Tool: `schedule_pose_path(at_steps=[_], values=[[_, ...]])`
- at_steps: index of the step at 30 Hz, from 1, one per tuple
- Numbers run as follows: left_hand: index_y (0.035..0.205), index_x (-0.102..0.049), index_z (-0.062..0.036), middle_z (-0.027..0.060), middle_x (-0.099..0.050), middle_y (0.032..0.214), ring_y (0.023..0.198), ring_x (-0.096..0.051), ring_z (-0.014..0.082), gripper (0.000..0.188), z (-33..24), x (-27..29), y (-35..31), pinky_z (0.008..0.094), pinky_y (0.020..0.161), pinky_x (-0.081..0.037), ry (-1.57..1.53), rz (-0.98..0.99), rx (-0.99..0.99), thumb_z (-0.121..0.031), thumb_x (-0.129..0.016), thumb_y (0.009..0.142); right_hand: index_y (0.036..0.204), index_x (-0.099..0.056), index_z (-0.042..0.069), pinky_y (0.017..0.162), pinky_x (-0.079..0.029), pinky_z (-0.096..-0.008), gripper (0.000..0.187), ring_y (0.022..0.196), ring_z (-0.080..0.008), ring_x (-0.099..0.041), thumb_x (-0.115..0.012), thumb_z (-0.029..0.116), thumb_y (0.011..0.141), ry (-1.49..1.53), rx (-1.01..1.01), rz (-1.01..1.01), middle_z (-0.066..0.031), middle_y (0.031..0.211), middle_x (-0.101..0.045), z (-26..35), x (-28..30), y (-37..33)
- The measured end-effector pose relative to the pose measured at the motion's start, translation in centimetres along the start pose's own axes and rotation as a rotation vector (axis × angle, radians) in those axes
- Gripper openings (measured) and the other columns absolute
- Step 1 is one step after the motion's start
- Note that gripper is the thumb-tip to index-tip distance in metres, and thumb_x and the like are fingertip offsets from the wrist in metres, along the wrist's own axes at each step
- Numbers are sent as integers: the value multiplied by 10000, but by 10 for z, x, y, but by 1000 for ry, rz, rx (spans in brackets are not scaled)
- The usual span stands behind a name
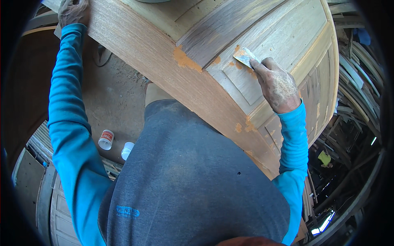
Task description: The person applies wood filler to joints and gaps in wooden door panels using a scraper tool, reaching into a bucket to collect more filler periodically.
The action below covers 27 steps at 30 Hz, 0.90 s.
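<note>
A large panelled wooden door (135, 47) lies in front of me, with patches of orange filler (185, 59) along its joints. My right hand (280, 85), dusty across the back, grips a putty knife (245, 56). The wide blade, smeared with filler, is at the panel surface beside small orange spots. At the far left, my left hand (74, 13) rests at the door's corner edge; its fingers are partly hidden and run toward the picture's rim. More filler dabs (249, 124) mark the near rail.
Two small tubs stand out below on the floor: a red-and-white tub (106, 139) lying tipped and a white tub (127, 150). Stacked timber (357, 78) crowds the right side. A round container (152, 1) shows at the top edge. Another person (324, 159) is far off at right.
</note>
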State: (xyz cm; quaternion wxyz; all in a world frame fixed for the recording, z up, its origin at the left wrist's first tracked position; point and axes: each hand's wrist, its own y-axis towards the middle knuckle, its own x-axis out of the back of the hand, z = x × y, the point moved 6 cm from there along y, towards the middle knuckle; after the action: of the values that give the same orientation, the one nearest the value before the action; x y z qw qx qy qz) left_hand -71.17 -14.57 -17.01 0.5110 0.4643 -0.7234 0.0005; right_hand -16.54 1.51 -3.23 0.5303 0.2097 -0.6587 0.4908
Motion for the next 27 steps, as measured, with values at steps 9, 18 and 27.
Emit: schedule_pose_path(at_steps=[9,18,27], values=[[1202,-781,-188,100,-734,1195,1121,-691,249,339,-9,5,-4,341,1024,-509,10,-6,17,-399,-687,953,1319,-652,115,750,-583,-448,362,878,-331,-695,-598,75,963,71,-29,-49,-132,989,-615,-3,-8,2],[1208,-778,-203,96,-740,1188,1126,-692,249,333,5,-2,-1,345,1025,-511,-8,2,-13,-401,-683,958,1319,-652,111,742,-579,-462,370,835,-355,-683,-612,75,953,105,-37,-39,-136,979,-608,-10,-26,-2],[1105,-728,-37,162,-690,1155,1106,-663,314,232,-75,26,-7,373,996,-508,46,9,104,-165,-629,940,1300,-651,82,714,-560,-476,348,802,-362,-677,-597,69,956,118,10,-25,-149,960,-591,3,-14,5]])
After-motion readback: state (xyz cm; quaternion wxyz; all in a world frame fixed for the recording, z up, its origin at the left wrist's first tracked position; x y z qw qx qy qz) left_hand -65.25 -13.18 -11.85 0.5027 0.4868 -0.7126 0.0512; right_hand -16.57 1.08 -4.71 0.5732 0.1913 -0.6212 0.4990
